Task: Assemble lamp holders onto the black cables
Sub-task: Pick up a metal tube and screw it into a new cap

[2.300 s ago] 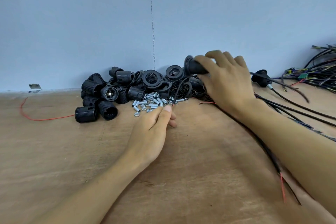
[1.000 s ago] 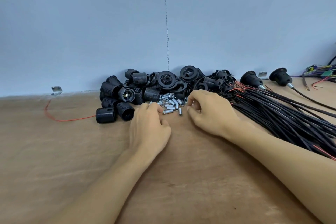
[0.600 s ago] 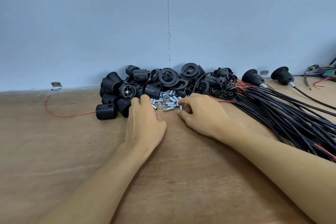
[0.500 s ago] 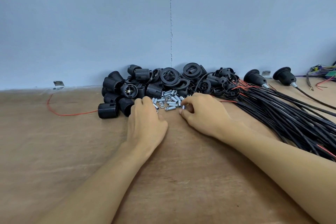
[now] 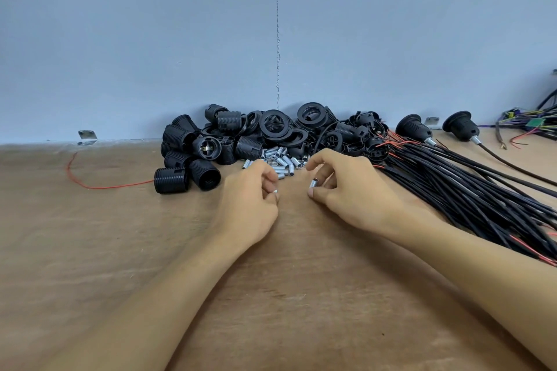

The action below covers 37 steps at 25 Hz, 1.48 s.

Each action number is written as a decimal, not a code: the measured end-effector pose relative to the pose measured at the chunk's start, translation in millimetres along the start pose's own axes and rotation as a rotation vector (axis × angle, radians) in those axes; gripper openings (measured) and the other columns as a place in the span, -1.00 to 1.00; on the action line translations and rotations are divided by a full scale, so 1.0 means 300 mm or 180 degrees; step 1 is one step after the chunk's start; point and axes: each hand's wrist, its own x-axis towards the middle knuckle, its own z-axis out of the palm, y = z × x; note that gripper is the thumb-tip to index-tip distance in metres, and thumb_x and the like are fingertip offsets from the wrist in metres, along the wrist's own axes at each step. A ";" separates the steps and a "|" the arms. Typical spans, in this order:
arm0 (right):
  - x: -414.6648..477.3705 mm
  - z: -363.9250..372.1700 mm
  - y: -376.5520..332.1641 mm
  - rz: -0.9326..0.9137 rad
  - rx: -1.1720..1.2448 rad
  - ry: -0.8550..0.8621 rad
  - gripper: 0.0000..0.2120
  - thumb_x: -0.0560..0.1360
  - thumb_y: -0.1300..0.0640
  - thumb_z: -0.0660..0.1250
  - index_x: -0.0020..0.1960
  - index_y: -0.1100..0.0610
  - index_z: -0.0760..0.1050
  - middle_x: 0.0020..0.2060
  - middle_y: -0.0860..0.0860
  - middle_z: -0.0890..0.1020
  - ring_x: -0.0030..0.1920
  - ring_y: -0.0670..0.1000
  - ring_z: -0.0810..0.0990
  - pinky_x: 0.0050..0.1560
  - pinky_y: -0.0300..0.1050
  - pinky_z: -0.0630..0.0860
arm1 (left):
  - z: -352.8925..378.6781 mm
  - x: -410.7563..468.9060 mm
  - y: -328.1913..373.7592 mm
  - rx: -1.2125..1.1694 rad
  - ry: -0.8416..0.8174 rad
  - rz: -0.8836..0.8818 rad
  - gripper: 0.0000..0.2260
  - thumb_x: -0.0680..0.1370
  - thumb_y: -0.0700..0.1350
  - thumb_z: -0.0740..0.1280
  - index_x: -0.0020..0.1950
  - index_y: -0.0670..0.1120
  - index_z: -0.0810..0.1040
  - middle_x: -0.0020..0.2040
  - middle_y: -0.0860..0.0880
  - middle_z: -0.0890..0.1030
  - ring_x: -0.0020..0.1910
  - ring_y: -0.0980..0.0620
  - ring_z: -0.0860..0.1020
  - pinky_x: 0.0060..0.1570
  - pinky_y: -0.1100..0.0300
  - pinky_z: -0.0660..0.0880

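Pinching metal tube [image 5: 313, 183] in right hand [image 5: 355, 190] | left hand [image 5: 247, 205] curled round small metal piece [image 5: 275, 191], mostly hidden

The lamp holders [image 5: 171, 180] are black with ridged lines. The cables [image 5: 452, 187] are black with red tips. The little tubes [image 5: 283, 161] are silver. The table [image 5: 90, 235] is brown, the wall [image 5: 150, 39] blue.

One wide-angle camera, worn on the person's head, looks forward and slightly down across the tabletop [image 5: 90, 250] toward the wall [image 5: 150, 39] at 12 o'clock. It sits close: the forearms enter from 7 and 5 o'clock, and the left hand [image 5: 247, 205] and right hand [image 5: 352, 190] lie near frame centre.
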 end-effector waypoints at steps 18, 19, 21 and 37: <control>-0.081 -0.028 0.021 0.0149 0.1845 -0.0039 -0.87 0.46 0.32 0.50 -0.02 0.21 0.62 -0.24 0.11 0.72 -0.25 0.12 0.73 -0.08 -0.06 0.68 | 0.035 -0.057 0.048 -0.1995 -0.0339 -0.0691 -0.77 0.43 -0.29 0.57 -0.07 0.04 0.77 -0.12 -0.02 0.72 -0.04 0.03 0.70 0.17 -0.02 0.62; -0.083 -0.026 0.019 0.0133 0.1821 -0.0019 -0.88 0.46 0.32 0.49 -0.02 0.21 0.62 -0.24 0.11 0.72 -0.25 0.13 0.72 -0.08 -0.04 0.67 | 0.036 -0.058 0.046 -0.1981 -0.0334 -0.0681 -0.76 0.42 -0.28 0.57 -0.08 0.07 0.77 -0.11 -0.02 0.72 -0.02 0.02 0.69 0.18 -0.02 0.61; -0.086 -0.026 0.015 0.0098 0.1821 0.0017 -0.89 0.47 0.31 0.49 -0.03 0.19 0.63 -0.24 0.12 0.71 -0.30 0.10 0.69 -0.13 -0.06 0.66 | 0.038 -0.058 0.045 -0.2078 -0.0358 -0.0656 -0.76 0.43 -0.29 0.56 -0.08 0.06 0.77 -0.11 -0.02 0.74 -0.02 0.02 0.71 0.17 -0.02 0.61; -0.086 -0.015 0.026 0.0069 0.1770 -0.0082 -0.90 0.47 0.26 0.50 -0.03 0.16 0.64 -0.22 0.11 0.71 -0.34 -0.01 0.63 -0.20 -0.18 0.59 | 0.027 -0.046 0.027 -0.1592 -0.0587 -0.0181 -0.81 0.48 -0.27 0.52 0.02 -0.02 0.73 -0.12 0.08 0.75 -0.09 0.13 0.71 -0.07 0.21 0.62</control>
